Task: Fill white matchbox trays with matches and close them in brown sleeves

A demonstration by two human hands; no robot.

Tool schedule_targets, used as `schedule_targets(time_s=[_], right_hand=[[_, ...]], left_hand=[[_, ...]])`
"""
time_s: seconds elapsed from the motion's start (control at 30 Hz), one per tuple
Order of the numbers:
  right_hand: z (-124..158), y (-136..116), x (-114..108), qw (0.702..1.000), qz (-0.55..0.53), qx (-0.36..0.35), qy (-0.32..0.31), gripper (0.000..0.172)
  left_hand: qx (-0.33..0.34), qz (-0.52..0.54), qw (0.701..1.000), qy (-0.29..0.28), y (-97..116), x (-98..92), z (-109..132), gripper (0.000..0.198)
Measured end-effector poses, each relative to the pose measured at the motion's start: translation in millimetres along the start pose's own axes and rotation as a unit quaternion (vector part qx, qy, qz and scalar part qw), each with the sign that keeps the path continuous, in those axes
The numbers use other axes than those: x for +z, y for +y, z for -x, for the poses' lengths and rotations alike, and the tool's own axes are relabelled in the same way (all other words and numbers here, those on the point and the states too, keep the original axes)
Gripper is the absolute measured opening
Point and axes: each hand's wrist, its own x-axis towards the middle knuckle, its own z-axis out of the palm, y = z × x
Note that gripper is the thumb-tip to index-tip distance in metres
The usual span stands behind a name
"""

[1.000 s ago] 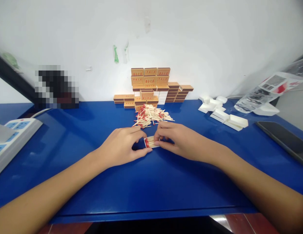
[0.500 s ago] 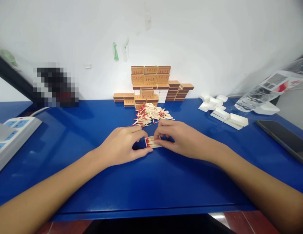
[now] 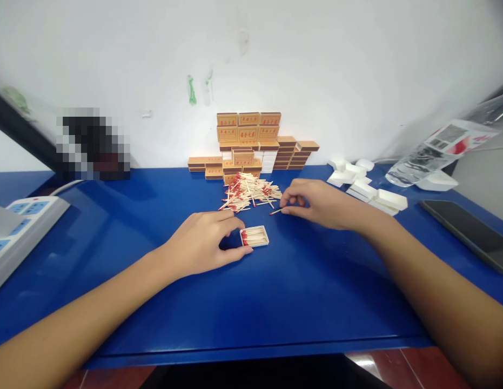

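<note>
White tray point(image 3: 259, 245) of matches point(image 3: 256, 236) is held mid-frame by left hand point(image 3: 205, 240), thumb and finger parted; 1 match point(image 3: 275, 211) is pinched right of centre by right hand point(image 3: 316, 202), fingertips closed.

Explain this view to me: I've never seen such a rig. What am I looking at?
No machine here: the work is done barehanded, and one head-worn camera, looking forward and down, took every picture. The wearer's left hand grips a small white tray holding matches, at its left end. The right hand pinches one match. On the blue table, a loose pile of more lies beyond the tray, with matchboxes stacked behind. White pieces, a bottle and a phone lie to the right; a power strip is at the left.
</note>
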Motion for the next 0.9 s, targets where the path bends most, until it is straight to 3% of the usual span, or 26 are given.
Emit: schedule_targets(time_s=[0.17,0.33,0.47,0.67,0.8,0.9], right_hand=[[3,-26,5,0.999,-0.022,-0.003,-0.033,0.018],[13,-63,8,0.998,-0.042,-0.054,-0.01,0.015],[16,-77,22,0.996,0.017,-0.088,0.009,0.01],[13,-74,24,0.994,0.02,-0.09,0.056,0.009],[7,-54,17,0.99,0.046,-0.03,0.133,0.009],[1,-35,16,0.987,0.06,0.023,0.146,0.009]], left_hand=[[-0.005,-0.005,1.0,-0.005,0,-0.5,0,0.03],[-0.004,-0.002,1.0,-0.002,-1,1.2,0,0.03],[-0.002,-0.001,1.0,-0.003,-1,1.7,-1,0.028],[0.002,-0.001,1.0,0.0,-1,1.3,-1,0.028],[0.014,0.005,1.0,0.011,0,1.7,0,0.029],[0.021,0.007,1.0,0.013,1,1.3,1,0.029]])
